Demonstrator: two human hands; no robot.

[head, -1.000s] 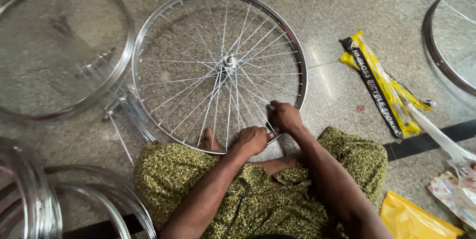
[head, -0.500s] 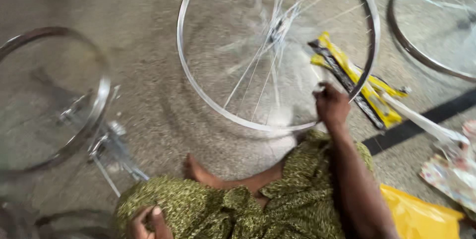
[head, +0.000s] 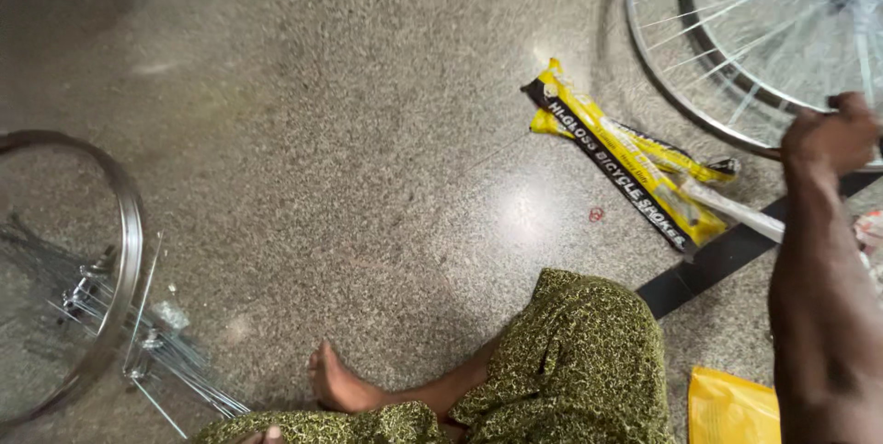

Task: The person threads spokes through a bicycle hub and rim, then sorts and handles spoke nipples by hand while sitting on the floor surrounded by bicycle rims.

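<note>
My right hand (head: pixel 832 136) is closed on the near edge of a silver spoked bicycle wheel (head: pixel 637 34), which lies at the top right and runs out of frame. My right forearm reaches up along the right edge. Only a sliver of my left hand (head: pixel 267 435) shows at the bottom edge, by my lap; I cannot see its fingers. My bare foot (head: pixel 340 389) and green patterned clothing (head: pixel 579 370) rest on the speckled stone floor.
Long yellow and black packets (head: pixel 625 168) lie on the floor left of the wheel, over a black strip (head: pixel 727 255). Another bare rim (head: pixel 129 251) sits at the far left with loose spokes (head: pixel 175 361) beside it. A yellow bag (head: pixel 731 407) is at bottom right.
The spoked wheel has gone from in front of me to the far right, still in my right hand. My left hand let go of it and dropped to my lap.
</note>
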